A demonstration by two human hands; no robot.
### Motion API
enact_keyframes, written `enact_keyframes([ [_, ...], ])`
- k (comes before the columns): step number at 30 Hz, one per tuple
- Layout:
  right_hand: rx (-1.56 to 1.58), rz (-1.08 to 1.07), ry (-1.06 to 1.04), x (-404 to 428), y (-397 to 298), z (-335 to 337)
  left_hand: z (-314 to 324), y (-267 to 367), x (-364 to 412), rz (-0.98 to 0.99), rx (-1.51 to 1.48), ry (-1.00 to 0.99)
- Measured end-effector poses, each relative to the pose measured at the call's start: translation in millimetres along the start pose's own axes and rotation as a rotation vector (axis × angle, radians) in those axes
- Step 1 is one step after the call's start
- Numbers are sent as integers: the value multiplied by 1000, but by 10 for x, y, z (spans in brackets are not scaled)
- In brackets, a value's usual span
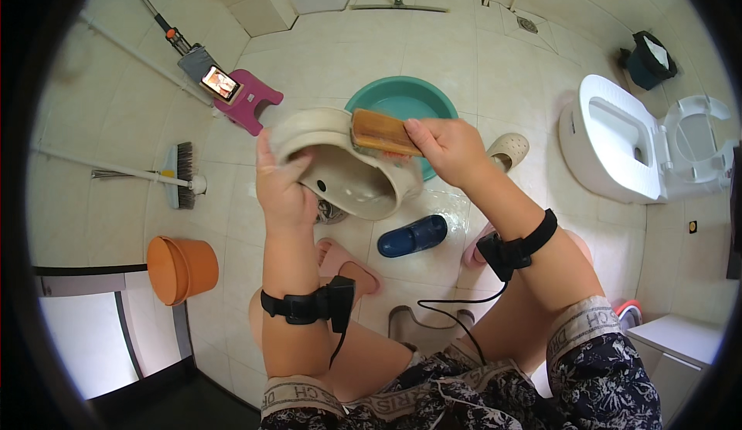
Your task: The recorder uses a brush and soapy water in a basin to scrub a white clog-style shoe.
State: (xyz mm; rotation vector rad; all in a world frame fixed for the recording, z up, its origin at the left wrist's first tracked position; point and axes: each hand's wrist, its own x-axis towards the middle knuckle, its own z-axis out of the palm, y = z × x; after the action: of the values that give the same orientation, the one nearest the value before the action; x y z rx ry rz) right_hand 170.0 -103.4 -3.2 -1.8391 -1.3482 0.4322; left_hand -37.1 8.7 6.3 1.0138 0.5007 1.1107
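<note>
My left hand (287, 181) grips a beige clog-type shoe (353, 189) by its left end, with its hollow opening facing me. In my right hand (449, 149) is a wooden-backed scrubbing brush (384, 131), its bristle side against the shoe's upper edge. Behind the shoe stands a green plastic basin (406, 91) on the tiled floor, partly covered by the shoe and brush. Another beige clog (510, 149) lies beside the basin, partly behind my right hand. A wet blue slipper (413, 236) lies below the held shoe. A patterned shoe (329, 212) is mostly hidden behind it.
A pink stool (249, 97) with a lit phone (220, 82) is at the upper left. An orange bucket (200, 268) and a broom head (184, 175) stand left. On the right are a white toilet (591, 140) and a bin (646, 62). A black cable (458, 301) hangs between my arms.
</note>
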Motion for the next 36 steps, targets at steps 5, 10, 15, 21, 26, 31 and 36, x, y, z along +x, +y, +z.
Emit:
enact_keyframes([
  [5,84,88,-47,-56,57,127,-136,-104,91,22,-206,-7],
  [10,191,36,24,-48,-159,152,-5,-195,-42,-61,10,-82],
  [15,187,61,16,-17,-21,174,17,-138,2,-105,-181,-29],
  [21,160,170,-11,-56,65,267,18,-52,11,5,36,-11],
  [26,243,91,30,-87,-75,224,195,-199,-84,-104,309,-94],
  [31,201,114,-5,-107,-140,202,242,-182,-85,64,884,-73],
  [36,85,154,-122,-144,-387,184,205,-301,-91,92,909,-144],
])
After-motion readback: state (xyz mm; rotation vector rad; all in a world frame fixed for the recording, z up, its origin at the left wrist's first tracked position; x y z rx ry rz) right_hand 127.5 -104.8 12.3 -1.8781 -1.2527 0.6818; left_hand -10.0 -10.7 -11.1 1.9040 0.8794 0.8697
